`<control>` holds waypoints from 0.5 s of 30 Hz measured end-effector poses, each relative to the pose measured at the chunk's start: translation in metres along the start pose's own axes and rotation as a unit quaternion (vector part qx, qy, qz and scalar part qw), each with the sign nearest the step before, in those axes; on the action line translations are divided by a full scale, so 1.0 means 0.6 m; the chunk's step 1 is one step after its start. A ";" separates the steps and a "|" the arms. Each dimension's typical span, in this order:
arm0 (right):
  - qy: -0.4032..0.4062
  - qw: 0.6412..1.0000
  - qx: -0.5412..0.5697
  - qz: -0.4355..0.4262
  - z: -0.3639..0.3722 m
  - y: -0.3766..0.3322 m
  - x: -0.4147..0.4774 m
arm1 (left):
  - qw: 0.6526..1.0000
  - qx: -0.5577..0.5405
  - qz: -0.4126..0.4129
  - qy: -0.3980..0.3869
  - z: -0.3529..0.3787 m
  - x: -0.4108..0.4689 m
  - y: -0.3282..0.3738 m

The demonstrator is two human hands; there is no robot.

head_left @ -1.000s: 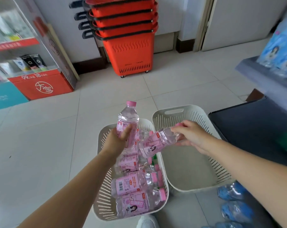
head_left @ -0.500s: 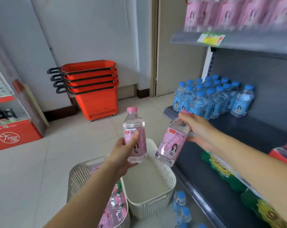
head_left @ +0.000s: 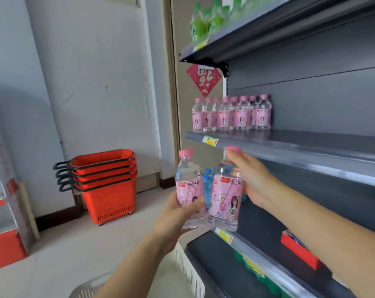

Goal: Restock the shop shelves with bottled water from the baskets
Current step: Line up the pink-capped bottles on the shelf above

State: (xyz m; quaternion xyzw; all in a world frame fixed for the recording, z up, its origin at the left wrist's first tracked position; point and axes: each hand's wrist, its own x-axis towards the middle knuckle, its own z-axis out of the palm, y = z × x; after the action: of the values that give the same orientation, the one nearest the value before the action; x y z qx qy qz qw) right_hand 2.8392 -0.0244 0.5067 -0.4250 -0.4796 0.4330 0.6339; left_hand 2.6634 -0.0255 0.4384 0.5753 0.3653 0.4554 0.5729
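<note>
My left hand [head_left: 175, 218] grips an upright pink-capped, pink-labelled water bottle [head_left: 187, 181] by its lower half. My right hand [head_left: 253, 181] holds a second pink bottle [head_left: 226, 196] near its neck, upright, right beside the first. Both bottles hang in front of the grey middle shelf [head_left: 289, 147], just below its front edge. Several matching pink bottles [head_left: 231, 114] stand in a row at the left end of that shelf. A white slotted basket [head_left: 188, 274] shows at the bottom, partly hidden by my left arm.
A stack of red shopping baskets [head_left: 105, 181] stands on the floor by the wall. Green bottles [head_left: 206, 20] fill the top shelf. Blue-capped bottles [head_left: 207, 183] peek between the held ones. A red box [head_left: 298, 250] lies on the lower shelf. A display rack [head_left: 1, 211] stands at left.
Both hands have lifted their bottles from the basket up to the level of the middle shelf. My view has tilted up, bringing the pink bottle row and top shelf into sight.
</note>
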 end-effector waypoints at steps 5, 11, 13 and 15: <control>0.013 0.999 -0.029 -0.027 0.007 -0.053 -0.016 | 0.995 0.050 0.085 -0.009 0.042 -0.009 0.044; 0.039 0.995 -0.062 -0.065 -0.011 -0.109 0.005 | 0.974 0.081 0.213 -0.003 0.103 0.015 0.082; 0.051 0.993 -0.073 -0.076 -0.018 -0.127 0.024 | 0.969 0.078 0.235 0.004 0.122 0.039 0.092; 0.058 0.992 -0.073 -0.088 -0.025 -0.141 0.052 | 0.965 0.077 0.251 0.005 0.133 0.072 0.104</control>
State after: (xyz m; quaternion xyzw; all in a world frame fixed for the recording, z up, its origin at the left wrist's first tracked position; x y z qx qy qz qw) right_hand 2.8707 -0.0187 0.5924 -0.4507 -0.5079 0.3134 0.6639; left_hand 2.7461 -0.0155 0.5105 0.6886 0.2457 0.5583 0.3921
